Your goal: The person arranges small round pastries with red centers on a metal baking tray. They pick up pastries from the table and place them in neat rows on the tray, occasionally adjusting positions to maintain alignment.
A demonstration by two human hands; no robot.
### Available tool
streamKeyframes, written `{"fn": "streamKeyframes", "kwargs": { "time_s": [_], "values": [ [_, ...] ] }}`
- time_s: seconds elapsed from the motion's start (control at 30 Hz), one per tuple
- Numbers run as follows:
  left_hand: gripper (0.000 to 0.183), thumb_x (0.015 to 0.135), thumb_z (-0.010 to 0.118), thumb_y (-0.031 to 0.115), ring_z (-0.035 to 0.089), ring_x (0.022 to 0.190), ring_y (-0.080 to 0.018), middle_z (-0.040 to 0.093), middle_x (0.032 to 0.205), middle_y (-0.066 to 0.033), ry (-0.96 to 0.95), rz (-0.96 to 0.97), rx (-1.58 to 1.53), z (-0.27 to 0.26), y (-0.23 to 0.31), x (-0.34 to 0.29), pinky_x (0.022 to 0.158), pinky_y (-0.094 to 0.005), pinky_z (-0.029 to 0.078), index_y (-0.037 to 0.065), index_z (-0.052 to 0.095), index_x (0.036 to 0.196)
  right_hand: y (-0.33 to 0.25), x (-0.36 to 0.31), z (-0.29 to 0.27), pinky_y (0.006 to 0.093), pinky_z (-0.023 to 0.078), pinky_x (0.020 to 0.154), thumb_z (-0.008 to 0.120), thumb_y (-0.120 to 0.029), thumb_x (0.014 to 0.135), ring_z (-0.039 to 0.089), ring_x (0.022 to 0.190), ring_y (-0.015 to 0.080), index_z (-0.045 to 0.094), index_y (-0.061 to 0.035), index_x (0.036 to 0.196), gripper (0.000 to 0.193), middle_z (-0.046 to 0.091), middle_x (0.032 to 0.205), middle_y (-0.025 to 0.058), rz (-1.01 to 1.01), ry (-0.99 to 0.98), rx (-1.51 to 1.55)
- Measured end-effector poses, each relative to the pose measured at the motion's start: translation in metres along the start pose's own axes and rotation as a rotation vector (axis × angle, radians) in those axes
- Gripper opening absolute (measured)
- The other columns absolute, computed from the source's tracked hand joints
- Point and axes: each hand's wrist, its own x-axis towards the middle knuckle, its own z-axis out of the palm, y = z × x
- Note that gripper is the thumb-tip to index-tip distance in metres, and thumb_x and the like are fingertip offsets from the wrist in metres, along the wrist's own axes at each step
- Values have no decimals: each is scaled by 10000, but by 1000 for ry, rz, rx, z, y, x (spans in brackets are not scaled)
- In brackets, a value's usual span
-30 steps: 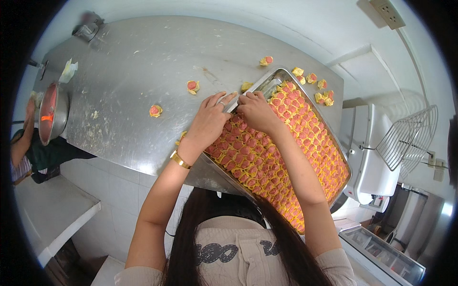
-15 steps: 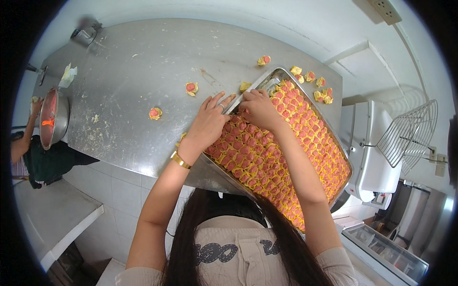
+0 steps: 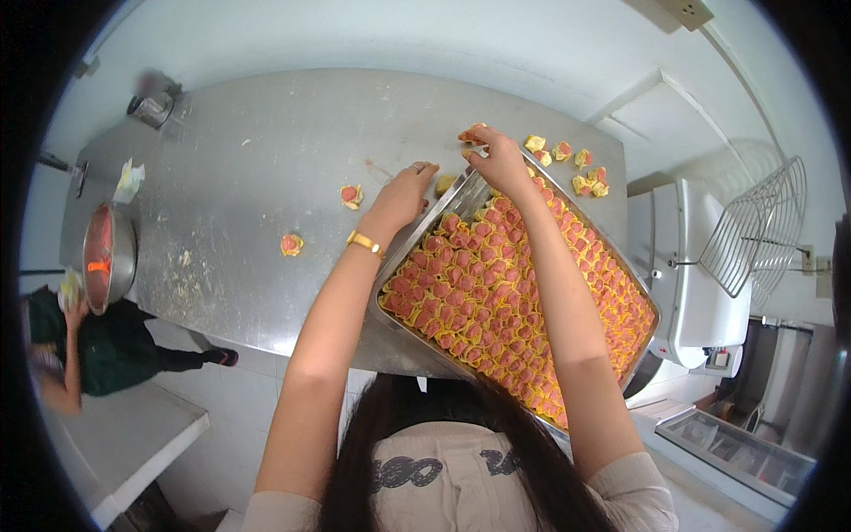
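Note:
A large metal tray [image 3: 642, 354] is packed with rows of open-topped dumplings [image 3: 496, 293], yellow wrappers around pink filling. My right hand [image 3: 499, 162] reaches over the tray's far corner, thumb and fingers apart, its fingertips at a loose dumpling [image 3: 478, 128] on the table. That dumpling is partly covered by the fingers. Beside the tray's left rim, my left hand [image 3: 401, 200] is open with fingers stretched forward and holds nothing. Just past its fingertips, a yellow dumpling [image 3: 445, 183] lies against the rim. Two more dumplings, one nearer [image 3: 291, 245] and one farther [image 3: 351, 196], sit to the left.
Several loose dumplings [image 3: 582, 159] lie beyond the tray on the metal table [image 3: 239, 151]. At the left edge a co-worker's hand [image 3: 74, 306] is beside a steel bowl [image 3: 124, 253] of pink filling with an orange tool. A wire rack [image 3: 767, 230] juts out at right.
My right hand has left the tray's upper left part and moved away to the loose dumpling beyond the rim. My left hand has drawn off the rim slightly leftward. The view has shifted.

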Motion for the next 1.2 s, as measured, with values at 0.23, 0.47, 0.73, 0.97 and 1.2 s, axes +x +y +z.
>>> {"fn": "streamKeyframes", "kwargs": {
  "time_s": [0.23,0.47,0.73,0.97,1.2],
  "values": [
    [445,753,659,-12,594,1075,-307,626,1153,-124,-121,3,-8,17,-11,28,914,-377,493,48,598,1189,10,-29,-21,335,503,820,666,-64,798,624,952,242,659,-62,1117,320,635,1107,95,99,-43,57],
    [398,808,686,0,654,985,-176,657,1140,-58,1,-232,-618,6,-39,10,824,-294,545,46,607,1195,14,-64,-21,361,511,824,653,-56,768,628,965,251,665,-50,1095,327,654,1072,110,145,-85,160],
    [466,851,638,-44,614,1027,-145,565,1253,-42,77,-303,-966,-3,-41,-24,873,-266,506,41,509,1291,9,-81,19,419,513,788,610,-48,709,643,890,352,669,-52,942,241,682,900,168,107,-286,-60],
    [455,825,656,-68,603,1015,-120,582,1207,-26,149,-279,-1087,-6,-32,-37,885,-262,485,49,527,1245,21,-69,27,426,512,740,622,-59,708,649,841,344,656,-59,873,168,684,850,149,140,-283,-102],
    [421,811,690,-38,613,1015,-133,613,1164,-31,151,-313,-965,-5,-41,-48,893,-270,482,53,546,1196,29,-48,22,397,526,747,645,-92,736,670,803,301,679,-68,1033,301,691,835,137,63,-235,-248]
  ]
}}
